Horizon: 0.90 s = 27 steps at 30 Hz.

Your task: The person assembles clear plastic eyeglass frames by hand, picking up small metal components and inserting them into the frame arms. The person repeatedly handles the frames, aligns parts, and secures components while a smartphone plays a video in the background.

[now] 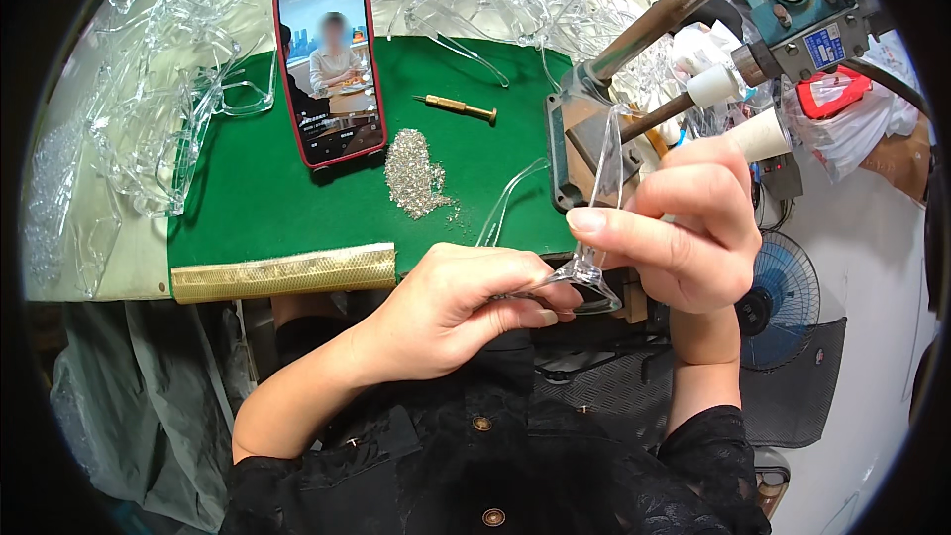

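Note:
A clear plastic eyeglass frame (606, 163) is held between my two hands, just off the front edge of the green mat. My left hand (451, 302) pinches its front part with thumb and fingers. With thumb and forefinger, my right hand (698, 228) grips one temple arm close to the hinge, and that arm points up. The other temple reaches back over the mat. My fingers cover part of the hinge area. Farther back on the mat lie a brass-coloured screwdriver (456, 109) and a heap of tiny silvery metal parts (411, 178).
A red-cased phone (381, 99) stands on the green mat (258, 208). Many clear eyeglass frames (149, 79) are piled at the left and back. A green bench machine (788, 0) with a metal column rises at the right. Gold trim (282, 272) lines the front edge; a blue fan (778, 302) is below.

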Tool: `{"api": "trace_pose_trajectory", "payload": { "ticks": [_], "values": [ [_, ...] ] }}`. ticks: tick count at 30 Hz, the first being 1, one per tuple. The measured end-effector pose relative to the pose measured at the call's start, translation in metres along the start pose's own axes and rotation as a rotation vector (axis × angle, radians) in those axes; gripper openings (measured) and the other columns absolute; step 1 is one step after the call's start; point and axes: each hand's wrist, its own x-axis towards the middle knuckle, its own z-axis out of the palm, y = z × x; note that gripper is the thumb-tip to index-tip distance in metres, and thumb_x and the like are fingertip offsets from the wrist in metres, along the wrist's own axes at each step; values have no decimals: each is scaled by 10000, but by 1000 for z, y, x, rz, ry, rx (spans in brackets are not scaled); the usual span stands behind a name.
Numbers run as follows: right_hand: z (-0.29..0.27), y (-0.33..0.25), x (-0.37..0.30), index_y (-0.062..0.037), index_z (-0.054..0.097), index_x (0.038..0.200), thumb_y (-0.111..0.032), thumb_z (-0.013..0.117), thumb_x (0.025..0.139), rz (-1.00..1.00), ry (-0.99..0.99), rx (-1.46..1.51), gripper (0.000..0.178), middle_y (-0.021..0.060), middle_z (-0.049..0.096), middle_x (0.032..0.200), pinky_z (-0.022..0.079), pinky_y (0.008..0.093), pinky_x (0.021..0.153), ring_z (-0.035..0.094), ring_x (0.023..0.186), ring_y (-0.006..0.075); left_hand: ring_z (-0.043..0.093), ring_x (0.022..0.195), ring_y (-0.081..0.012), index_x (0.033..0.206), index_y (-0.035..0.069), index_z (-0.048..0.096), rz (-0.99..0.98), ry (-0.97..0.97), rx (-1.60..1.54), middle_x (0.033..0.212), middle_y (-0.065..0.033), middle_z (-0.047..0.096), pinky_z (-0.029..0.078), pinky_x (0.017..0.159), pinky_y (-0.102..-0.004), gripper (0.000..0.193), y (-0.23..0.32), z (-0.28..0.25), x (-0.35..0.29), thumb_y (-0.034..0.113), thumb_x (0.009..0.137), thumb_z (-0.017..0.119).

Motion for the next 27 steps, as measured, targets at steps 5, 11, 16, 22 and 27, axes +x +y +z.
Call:
{"api": "trace_pose_trajectory", "payload": {
  "ticks": [5, 11, 16, 22, 27],
  "values": [
    [0, -2, 1, -144, 774, 894, -209, 732, 443, 46, 4, 44, 458, -36, 515, 748, 441, 274, 595, 488, 692, 160, 698, 905, -263, 1041, -27, 646, 4, 15, -1, 947, -134, 691, 559, 787, -334, 248, 0, 1, -1, -110, 814, 590],
    [0, -4, 3, -132, 773, 895, -184, 717, 447, 39, -9, 44, 455, -31, 521, 751, 438, 270, 586, 489, 687, 159, 699, 911, -262, 1045, -35, 640, -3, 8, 4, 957, -136, 690, 565, 796, -332, 255, -1, 1, -2, -121, 811, 589],
    [1, -5, 3, -127, 775, 903, -151, 674, 453, 4, -9, -16, 463, -30, 532, 757, 441, 267, 583, 490, 675, 154, 699, 919, -258, 1043, -40, 634, 6, 5, 16, 959, -136, 686, 565, 799, -328, 258, 0, -1, -3, -131, 808, 582],
    [-1, -9, 4, -140, 776, 916, -131, 669, 453, 16, -32, -54, 475, -35, 531, 764, 449, 272, 584, 495, 683, 152, 699, 928, -261, 1039, -35, 630, -10, -3, 20, 968, -137, 689, 564, 801, -329, 263, 2, -3, -4, -141, 805, 574],
    [-1, -15, 4, -152, 773, 930, -115, 687, 450, 18, -35, -116, 489, -41, 526, 773, 455, 277, 590, 497, 689, 152, 699, 934, -265, 1011, -32, 615, -7, 5, 14, 984, -141, 692, 565, 798, -330, 241, 2, -2, -5, -144, 802, 575]
  ]
}}
